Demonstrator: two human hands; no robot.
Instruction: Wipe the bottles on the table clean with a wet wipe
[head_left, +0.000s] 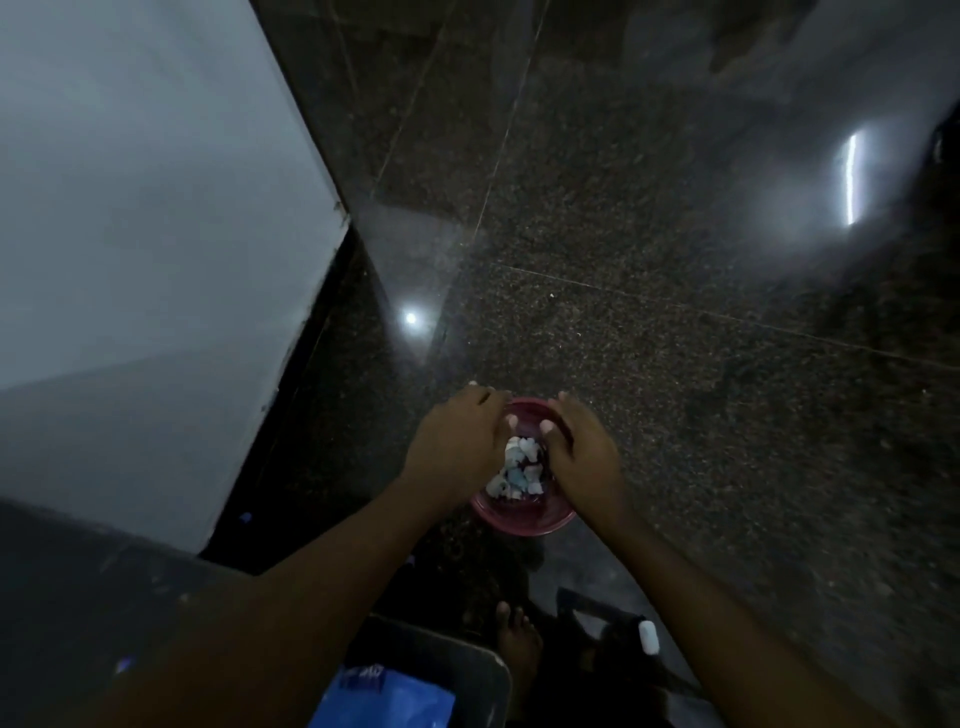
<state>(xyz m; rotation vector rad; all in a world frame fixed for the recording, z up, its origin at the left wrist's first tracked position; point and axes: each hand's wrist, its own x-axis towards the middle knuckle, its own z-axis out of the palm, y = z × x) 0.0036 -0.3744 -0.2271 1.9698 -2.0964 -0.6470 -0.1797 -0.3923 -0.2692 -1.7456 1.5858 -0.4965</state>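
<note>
A small pink tub (519, 517) stands on the dark granite floor, holding a heap of crumpled white and pale blue wipes (519, 470). My left hand (457, 441) grips the tub's left rim, with the thumb over the edge. My right hand (584, 457) grips the right rim the same way. No bottle shows in this dim, blurred view.
A large white panel (145, 234) stands at the left. A dark table edge (457, 670) with a blue packet (384, 696) lies at the bottom, a bare foot (517, 644) beside it, and a small white object (648, 636) to the right. Bright light reflections mark the floor.
</note>
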